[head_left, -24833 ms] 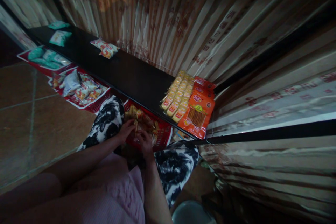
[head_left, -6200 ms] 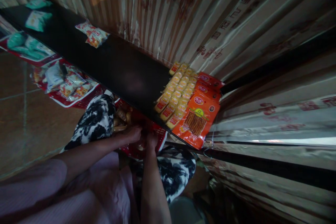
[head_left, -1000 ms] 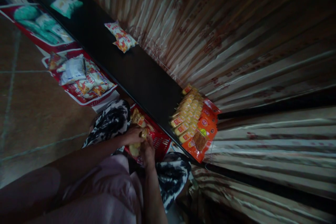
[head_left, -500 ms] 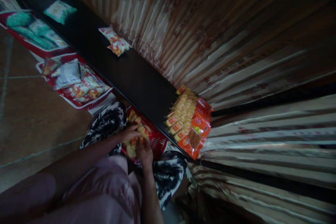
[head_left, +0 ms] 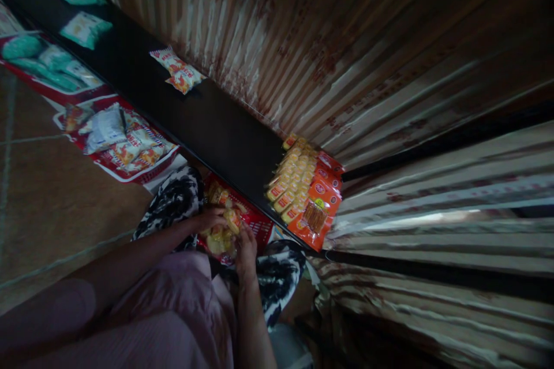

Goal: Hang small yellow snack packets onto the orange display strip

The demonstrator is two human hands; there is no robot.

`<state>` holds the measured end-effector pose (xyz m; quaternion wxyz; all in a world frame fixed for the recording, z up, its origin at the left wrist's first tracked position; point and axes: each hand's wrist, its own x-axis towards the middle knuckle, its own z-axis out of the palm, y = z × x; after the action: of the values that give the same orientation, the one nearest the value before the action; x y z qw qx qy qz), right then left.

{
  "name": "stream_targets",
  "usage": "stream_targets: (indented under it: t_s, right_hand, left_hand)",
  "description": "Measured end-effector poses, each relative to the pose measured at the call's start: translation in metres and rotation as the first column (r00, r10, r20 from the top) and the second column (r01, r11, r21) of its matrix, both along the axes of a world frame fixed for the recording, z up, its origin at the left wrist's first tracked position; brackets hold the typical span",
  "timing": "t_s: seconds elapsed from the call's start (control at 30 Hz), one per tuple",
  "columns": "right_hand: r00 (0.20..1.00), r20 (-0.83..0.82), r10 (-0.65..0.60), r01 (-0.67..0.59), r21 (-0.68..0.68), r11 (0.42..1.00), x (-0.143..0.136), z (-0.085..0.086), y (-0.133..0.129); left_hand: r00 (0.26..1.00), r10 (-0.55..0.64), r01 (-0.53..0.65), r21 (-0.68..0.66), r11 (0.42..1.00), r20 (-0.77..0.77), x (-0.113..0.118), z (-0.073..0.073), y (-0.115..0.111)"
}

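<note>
Over a red basket between my knees, my left hand and my right hand close from both sides on a small yellow snack pack. More yellow packs lie beneath them in the basket. The right hand's fingertips are partly hidden by the dim light. Just past the basket, at the near end of a black shelf, similar yellow packs stand in tight rows. Beside those rows lie orange snack bags.
Two white-and-orange bags lie mid-shelf, and green bags farther along. Left of my knee are a red basket of mixed snack bags and another of green packs. Corrugated brown sheeting rises behind the shelf.
The view has shifted slightly, so the shelf appears farther left. My right hand has moved up alongside the yellow pack, which now sits raised between both hands.
</note>
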<state>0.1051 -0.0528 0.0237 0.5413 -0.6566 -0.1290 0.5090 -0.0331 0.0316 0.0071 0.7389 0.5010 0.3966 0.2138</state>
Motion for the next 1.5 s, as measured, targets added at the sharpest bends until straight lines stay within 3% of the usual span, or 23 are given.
stream_targets:
  t_s: [0.1, 0.2, 0.43, 0.53, 0.73, 0.9, 1.07, 1.2, 1.5]
  right_hand:
    - [1.000, 0.002, -0.021, 0.021, 0.059, 0.998, -0.002, -0.001, -0.002]
    - [0.999, 0.039, -0.020, 0.017, 0.075, 0.997, -0.004, -0.001, -0.003]
    - [0.979, -0.004, 0.206, -0.204, 0.127, 0.971, -0.012, 0.001, -0.003]
    - [0.977, 0.067, 0.205, -0.212, 0.138, 0.967, -0.016, -0.001, -0.004]
    - [0.969, 0.152, 0.195, -0.213, 0.110, 0.971, -0.016, -0.006, -0.007]
    - [0.963, 0.195, 0.187, -0.207, 0.090, 0.974, -0.016, -0.007, -0.006]
    - [0.976, 0.125, 0.178, -0.195, 0.137, 0.971, -0.019, -0.008, -0.005]
    - [0.976, 0.169, 0.138, -0.167, 0.173, 0.971, -0.018, -0.009, -0.003]
    - [0.938, 0.342, 0.062, -0.130, 0.181, 0.975, -0.014, -0.012, 0.004]
  left_hand:
    - [0.999, 0.025, -0.021, -0.142, 0.990, 0.025, 0.002, 0.000, 0.002]
    - [0.998, 0.065, -0.060, -0.153, 0.986, 0.026, 0.003, -0.003, 0.003]
    - [0.990, 0.138, -0.136, -0.156, 0.978, -0.003, 0.002, -0.007, 0.003]
    - [0.990, 0.136, -0.139, -0.107, 0.985, -0.031, 0.000, -0.011, 0.003]
    - [0.985, 0.142, -0.131, 0.112, 0.985, -0.095, 0.001, -0.018, 0.002]
    - [0.951, 0.224, -0.167, 0.257, 0.952, -0.211, 0.002, -0.001, -0.004]
    - [0.910, 0.248, -0.125, 0.349, 0.929, -0.332, 0.003, 0.016, -0.009]
    - [0.892, 0.244, -0.089, 0.381, 0.920, -0.380, 0.006, 0.026, -0.011]
    - [0.904, 0.214, -0.052, 0.400, 0.915, -0.371, 0.011, 0.034, -0.015]
